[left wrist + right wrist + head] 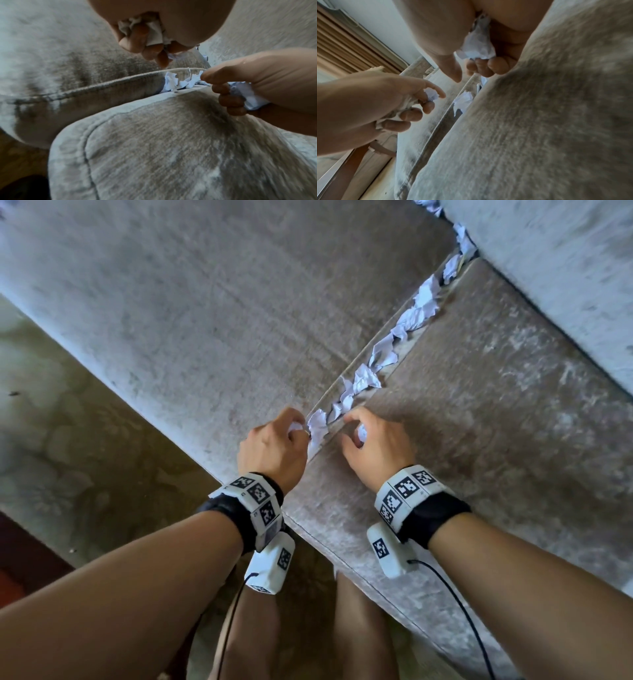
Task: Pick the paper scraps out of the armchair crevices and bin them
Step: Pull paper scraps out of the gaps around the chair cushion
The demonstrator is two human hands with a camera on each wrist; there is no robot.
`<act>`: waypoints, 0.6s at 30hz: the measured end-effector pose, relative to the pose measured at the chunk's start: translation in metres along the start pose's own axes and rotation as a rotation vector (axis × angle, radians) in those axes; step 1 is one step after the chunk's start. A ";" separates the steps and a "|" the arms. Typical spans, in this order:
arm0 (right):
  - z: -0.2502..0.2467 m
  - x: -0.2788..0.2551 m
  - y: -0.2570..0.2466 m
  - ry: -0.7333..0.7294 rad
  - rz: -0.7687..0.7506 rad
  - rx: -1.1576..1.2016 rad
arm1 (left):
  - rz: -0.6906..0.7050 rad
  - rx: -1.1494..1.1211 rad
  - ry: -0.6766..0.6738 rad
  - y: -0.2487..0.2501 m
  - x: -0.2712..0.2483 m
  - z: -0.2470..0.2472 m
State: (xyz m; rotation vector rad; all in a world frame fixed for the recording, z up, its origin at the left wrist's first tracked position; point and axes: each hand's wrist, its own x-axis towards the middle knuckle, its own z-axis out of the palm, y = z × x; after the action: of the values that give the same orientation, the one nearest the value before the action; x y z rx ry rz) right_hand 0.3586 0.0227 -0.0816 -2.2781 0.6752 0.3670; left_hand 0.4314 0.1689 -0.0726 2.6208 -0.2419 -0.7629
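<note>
A long line of crumpled white paper scraps runs away from the left hand and right hand, both clutching scraps.

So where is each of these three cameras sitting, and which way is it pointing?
Head: worn on the head, looking down at the armchair crevice full of paper scraps; shows both forearms, the left hand and the right hand.
Left wrist: on the left wrist, looking along the left hand, which holds scraps; the right hand shows opposite.
Right wrist: on the right wrist, looking along the right hand, with the left hand opposite.
Shared: all three show both hands gripping paper at the crevice.
</note>
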 end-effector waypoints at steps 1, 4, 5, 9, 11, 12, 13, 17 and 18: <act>0.003 0.002 -0.004 -0.031 -0.009 -0.016 | -0.015 -0.023 0.002 -0.004 0.000 -0.001; 0.013 0.007 -0.017 -0.093 -0.017 -0.073 | -0.047 -0.067 0.005 -0.016 -0.004 -0.005; 0.017 0.009 -0.021 -0.110 -0.012 -0.096 | -0.050 -0.079 0.008 -0.021 -0.005 -0.005; 0.031 0.014 -0.035 -0.121 0.044 -0.207 | -0.047 -0.122 0.015 -0.035 -0.011 -0.008; 0.035 0.016 -0.041 -0.108 0.068 -0.281 | -0.091 -0.140 0.000 -0.039 -0.011 -0.007; 0.037 0.017 -0.043 -0.108 0.074 -0.314 | -0.120 -0.154 -0.005 -0.041 -0.011 -0.006; 0.037 0.017 -0.045 -0.110 0.079 -0.341 | -0.148 -0.167 -0.009 -0.043 -0.011 -0.006; 0.036 0.018 -0.048 -0.093 0.075 -0.394 | -0.194 -0.177 -0.015 -0.046 -0.012 -0.005; 0.036 0.018 -0.049 -0.092 0.070 -0.390 | -0.196 -0.177 -0.012 -0.047 -0.011 -0.005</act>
State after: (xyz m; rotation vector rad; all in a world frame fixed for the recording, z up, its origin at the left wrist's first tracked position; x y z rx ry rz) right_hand 0.3989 0.0711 -0.0875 -2.5864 0.6839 0.6836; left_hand 0.4276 0.2158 -0.0827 2.4959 0.0774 -0.8241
